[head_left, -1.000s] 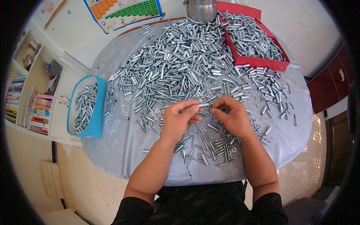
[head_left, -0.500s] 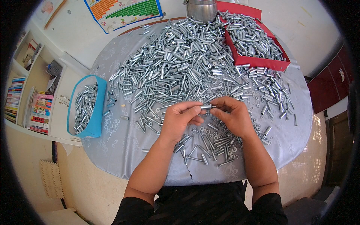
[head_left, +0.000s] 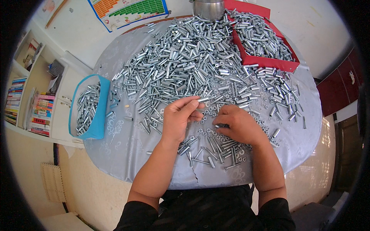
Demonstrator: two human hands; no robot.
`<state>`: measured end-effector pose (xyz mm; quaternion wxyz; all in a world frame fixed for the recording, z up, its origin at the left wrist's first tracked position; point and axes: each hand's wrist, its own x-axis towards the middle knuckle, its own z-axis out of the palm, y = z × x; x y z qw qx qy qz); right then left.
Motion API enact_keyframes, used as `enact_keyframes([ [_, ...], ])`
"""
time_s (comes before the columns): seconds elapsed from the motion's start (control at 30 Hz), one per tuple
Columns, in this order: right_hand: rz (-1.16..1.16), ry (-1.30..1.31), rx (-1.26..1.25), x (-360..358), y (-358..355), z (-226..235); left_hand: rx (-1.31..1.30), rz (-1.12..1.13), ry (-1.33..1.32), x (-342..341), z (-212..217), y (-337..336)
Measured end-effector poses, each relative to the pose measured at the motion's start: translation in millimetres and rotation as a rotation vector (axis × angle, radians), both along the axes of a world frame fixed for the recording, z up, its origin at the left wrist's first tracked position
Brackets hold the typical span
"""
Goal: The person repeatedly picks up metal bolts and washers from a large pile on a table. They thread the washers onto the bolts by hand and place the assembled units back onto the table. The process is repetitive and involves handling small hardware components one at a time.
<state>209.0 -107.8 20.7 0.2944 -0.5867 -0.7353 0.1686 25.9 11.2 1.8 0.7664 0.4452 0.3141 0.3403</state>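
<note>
Between the thumb and forefinger of my left hand [head_left: 180, 117] is a shiny metal sleeve [head_left: 203, 99], pinched near one end and pointing to the right. My right hand [head_left: 239, 124] is lower and to the right, its fingers curled down among loose nuts [head_left: 208, 111] and washers. A small dark piece shows at those fingertips, too hidden to name. Just in front of both hands lies a small heap of bolts and sleeves [head_left: 228, 148]. Beyond them spreads a large pile of silver bolts and sleeves [head_left: 173, 65].
A blue fabric bin [head_left: 103, 111] of sleeves stands at the table's left. At the back right is a red box [head_left: 269, 63] full of metal parts, beside a steel pot [head_left: 208, 9]. A grey cloth [head_left: 154, 175] covers the oval table; a bookshelf [head_left: 38, 82] stands left.
My hands have come apart. The left has shifted slightly up and left with the sleeve, while the right has let go of that piece and dropped toward the nuts and washers.
</note>
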Motion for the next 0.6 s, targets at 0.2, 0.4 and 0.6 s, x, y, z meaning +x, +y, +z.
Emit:
enact_keyframes([
  [0.2, -0.028, -0.088, 0.028, -4.4, -2.0, -0.5, -0.001, -0.012, -0.005, 0.5, 0.1, -1.0],
  [0.4, 0.001, -0.152, 0.041, -8.2, -0.5, -5.0, 0.003, -0.017, -0.003, 0.3, 0.4, -1.0],
  [0.6, -0.081, -0.069, 0.037, -9.2, 2.9, -5.3, 0.014, -0.02, 0.01, 0.8, 1.4, -1.7],
])
